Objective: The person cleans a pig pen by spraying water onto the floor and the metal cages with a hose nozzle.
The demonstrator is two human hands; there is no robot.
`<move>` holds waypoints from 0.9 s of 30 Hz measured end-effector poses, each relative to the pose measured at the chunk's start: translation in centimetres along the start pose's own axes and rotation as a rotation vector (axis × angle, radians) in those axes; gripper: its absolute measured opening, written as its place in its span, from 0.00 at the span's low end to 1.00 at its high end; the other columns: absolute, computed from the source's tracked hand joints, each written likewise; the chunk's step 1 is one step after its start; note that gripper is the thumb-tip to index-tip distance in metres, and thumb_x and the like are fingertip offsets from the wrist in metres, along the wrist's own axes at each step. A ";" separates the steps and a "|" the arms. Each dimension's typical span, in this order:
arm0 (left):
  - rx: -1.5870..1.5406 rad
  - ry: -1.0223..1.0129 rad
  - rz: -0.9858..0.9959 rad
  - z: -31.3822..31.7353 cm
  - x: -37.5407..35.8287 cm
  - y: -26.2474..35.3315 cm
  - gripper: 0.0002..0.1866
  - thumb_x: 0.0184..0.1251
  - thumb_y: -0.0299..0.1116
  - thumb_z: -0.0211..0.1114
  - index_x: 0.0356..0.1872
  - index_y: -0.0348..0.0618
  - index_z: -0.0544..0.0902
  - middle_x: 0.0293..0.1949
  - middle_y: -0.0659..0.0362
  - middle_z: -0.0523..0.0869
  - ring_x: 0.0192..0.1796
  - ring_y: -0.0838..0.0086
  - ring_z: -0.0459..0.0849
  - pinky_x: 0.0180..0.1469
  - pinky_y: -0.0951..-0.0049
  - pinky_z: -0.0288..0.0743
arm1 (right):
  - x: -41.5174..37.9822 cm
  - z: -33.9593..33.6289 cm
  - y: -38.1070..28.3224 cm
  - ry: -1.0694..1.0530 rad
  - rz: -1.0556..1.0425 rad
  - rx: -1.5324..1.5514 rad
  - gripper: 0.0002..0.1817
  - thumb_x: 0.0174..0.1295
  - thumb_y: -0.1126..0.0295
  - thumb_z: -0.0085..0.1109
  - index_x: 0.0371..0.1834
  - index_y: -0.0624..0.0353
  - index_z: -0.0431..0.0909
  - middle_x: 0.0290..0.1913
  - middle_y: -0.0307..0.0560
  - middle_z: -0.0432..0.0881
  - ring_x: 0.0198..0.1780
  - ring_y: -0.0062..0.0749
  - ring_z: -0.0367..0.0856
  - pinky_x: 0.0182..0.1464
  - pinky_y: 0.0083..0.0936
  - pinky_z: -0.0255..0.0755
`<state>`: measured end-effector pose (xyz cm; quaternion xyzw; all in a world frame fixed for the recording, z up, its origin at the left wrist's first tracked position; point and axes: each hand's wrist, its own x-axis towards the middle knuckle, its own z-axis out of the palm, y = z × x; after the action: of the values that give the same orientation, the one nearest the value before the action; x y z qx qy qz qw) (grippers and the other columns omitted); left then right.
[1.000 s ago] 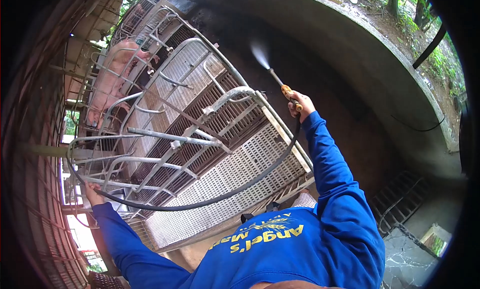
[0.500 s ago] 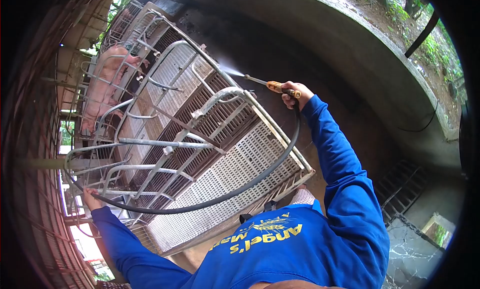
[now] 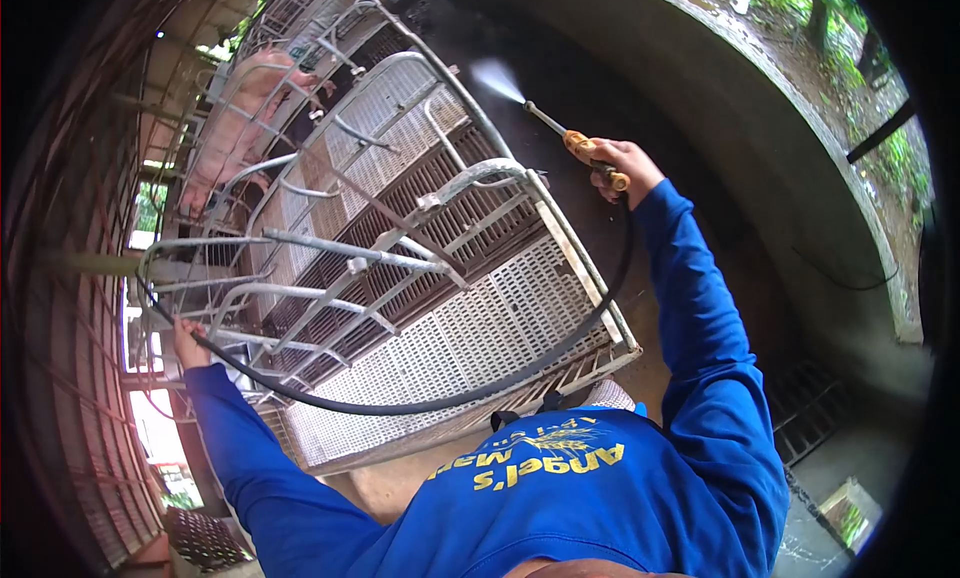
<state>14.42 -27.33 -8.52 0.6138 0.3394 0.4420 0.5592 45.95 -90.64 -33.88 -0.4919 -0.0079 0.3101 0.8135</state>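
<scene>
My right hand (image 3: 622, 168) is wrapped round the grip of an orange spray gun (image 3: 578, 145). A white fan of water (image 3: 497, 78) leaves the tip of its metal lance, pointing up and left, beside the outer rail of a metal pen. From the gun's handle a black hose (image 3: 440, 403) curves down and across in front of my body to the left side. There my left hand (image 3: 188, 344) is closed around it, close to the pen's bent tubes. The pen's floor shows white slatted panels (image 3: 480, 323) and brown slats (image 3: 410, 203).
A pig (image 3: 235, 133) lies behind bars at the upper left. Curved metal tubes (image 3: 400, 263) rise over the pen. A low concrete wall (image 3: 760, 108) runs along the right, with plants (image 3: 880, 138) beyond. A dark grate (image 3: 815, 408) lies at lower right.
The spray gun has moved slightly to the right, and its water fan looks wider. The whole view has shifted a little. Both hands keep their hold.
</scene>
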 end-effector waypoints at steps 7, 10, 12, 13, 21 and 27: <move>-0.069 -0.061 -0.016 0.0 -2.1 -1.6 0.13 0.62 0.39 0.54 0.19 0.50 0.66 0.15 0.70 0.64 0.18 0.85 0.65 0.25 0.85 0.65 | -3.9 11.4 -9.0 -0.270 -0.002 -0.519 0.13 0.54 0.64 0.48 0.32 0.64 0.74 0.14 0.42 0.72 0.09 0.18 0.65 0.09 0.16 0.58; -0.084 -0.081 -0.011 -1.5 -2.3 -2.5 0.11 0.62 0.41 0.54 0.23 0.51 0.68 0.17 0.71 0.66 0.19 0.86 0.65 0.26 0.84 0.65 | -1.8 16.6 -9.4 -0.391 0.069 -0.595 0.13 0.54 0.64 0.49 0.24 0.64 0.73 0.13 0.42 0.72 0.09 0.19 0.65 0.09 0.16 0.57; -0.102 -0.097 -0.021 -2.7 -2.4 -3.0 0.10 0.64 0.41 0.51 0.25 0.51 0.69 0.18 0.71 0.68 0.18 0.88 0.64 0.24 0.84 0.65 | -0.6 20.1 -8.9 -0.455 0.131 -0.621 0.13 0.53 0.64 0.51 0.24 0.64 0.74 0.13 0.42 0.72 0.09 0.19 0.65 0.09 0.16 0.56; -0.091 -0.097 -0.004 -3.1 -2.7 -2.8 0.10 0.64 0.41 0.51 0.26 0.51 0.68 0.18 0.71 0.67 0.18 0.87 0.64 0.24 0.84 0.65 | 0.1 21.5 -8.2 -0.505 0.136 -0.583 0.12 0.52 0.64 0.52 0.23 0.64 0.73 0.13 0.42 0.71 0.08 0.18 0.64 0.09 0.16 0.55; -0.121 -0.082 0.010 -5.4 -3.8 -2.5 0.07 0.64 0.39 0.50 0.31 0.49 0.69 0.17 0.70 0.67 0.16 0.86 0.65 0.22 0.82 0.65 | 1.9 29.2 -8.1 -0.290 0.265 -0.914 0.10 0.52 0.62 0.52 0.21 0.56 0.75 0.11 0.34 0.67 0.09 0.13 0.60 0.09 0.12 0.51; -0.159 -0.084 0.007 -6.6 -3.4 -4.0 0.07 0.63 0.36 0.51 0.40 0.49 0.68 0.19 0.68 0.69 0.16 0.87 0.66 0.21 0.81 0.66 | 1.8 33.5 -8.9 -0.286 0.192 -1.108 0.11 0.50 0.61 0.52 0.20 0.56 0.76 0.12 0.33 0.68 0.09 0.12 0.60 0.11 0.11 0.53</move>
<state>7.40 -27.28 -13.12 0.5867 0.2773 0.4434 0.6183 41.15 -65.98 -10.00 -0.7961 -0.2340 0.3954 0.3938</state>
